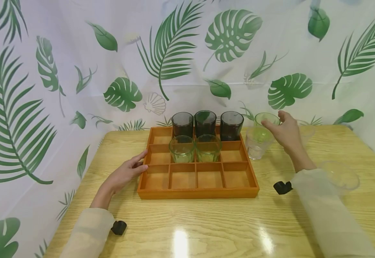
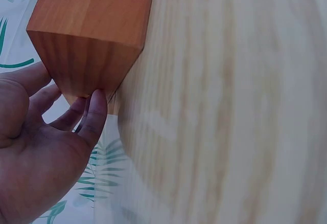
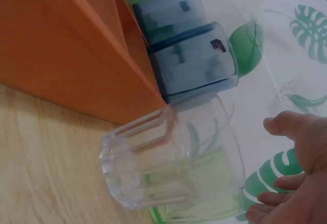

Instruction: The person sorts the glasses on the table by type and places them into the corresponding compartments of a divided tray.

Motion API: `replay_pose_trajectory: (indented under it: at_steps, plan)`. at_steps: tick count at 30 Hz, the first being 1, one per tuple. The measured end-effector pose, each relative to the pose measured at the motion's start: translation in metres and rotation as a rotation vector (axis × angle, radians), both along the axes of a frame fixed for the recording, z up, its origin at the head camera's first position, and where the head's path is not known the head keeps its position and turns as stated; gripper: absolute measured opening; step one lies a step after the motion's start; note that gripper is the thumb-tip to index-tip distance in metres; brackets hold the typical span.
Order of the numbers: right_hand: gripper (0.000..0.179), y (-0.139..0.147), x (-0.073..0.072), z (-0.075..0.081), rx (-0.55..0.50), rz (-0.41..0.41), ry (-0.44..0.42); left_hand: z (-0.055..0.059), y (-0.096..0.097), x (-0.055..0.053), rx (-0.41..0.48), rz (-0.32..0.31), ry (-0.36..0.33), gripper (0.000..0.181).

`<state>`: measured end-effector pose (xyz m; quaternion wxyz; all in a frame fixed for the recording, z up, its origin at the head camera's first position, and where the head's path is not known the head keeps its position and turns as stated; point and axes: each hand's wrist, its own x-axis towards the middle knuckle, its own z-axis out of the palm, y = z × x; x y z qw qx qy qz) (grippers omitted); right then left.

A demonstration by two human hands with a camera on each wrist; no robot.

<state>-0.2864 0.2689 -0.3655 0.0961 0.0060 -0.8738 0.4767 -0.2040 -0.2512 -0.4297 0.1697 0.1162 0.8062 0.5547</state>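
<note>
My left hand (image 1: 127, 173) touches the left side of an orange-brown wooden compartment tray (image 1: 198, 193), fingertips against its wall. In the left wrist view, those fingers meet the tray's side near a corner. My right hand (image 1: 285, 132) is spread just right of a green glass (image 1: 266, 118), thumb near its rim. A clear glass (image 1: 255, 151) stands in front of it, beside the tray, and overlaps it. In the right wrist view, a gap shows between my fingers (image 3: 278, 124) and the clear glass (image 3: 133, 173).
In the tray's back row stand three dark grey glasses (image 1: 231, 125). Two green glasses (image 1: 181, 152) occupy the middle row. A transparent round-rimmed vessel (image 1: 340, 175) lies near my right sleeve, and another faint clear vessel (image 1: 307, 130) is farther back. A leaf-patterned cloth (image 1: 187, 71) hangs behind the table.
</note>
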Motion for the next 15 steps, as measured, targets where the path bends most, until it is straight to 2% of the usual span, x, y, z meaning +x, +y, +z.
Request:
replay_pose_trajectory:
  at_steps: [6,15]
  plan:
    - [0.09,-0.002,-0.01,-0.007,0.065,-0.031,0.003,-0.002,0.0,-0.001,-0.003,0.006,-0.002,0.067]
    - [0.098,0.006,-0.021,-0.015,0.078,-0.018,-0.057,-0.004,0.001,-0.002,-0.001,0.003,-0.006,0.065]
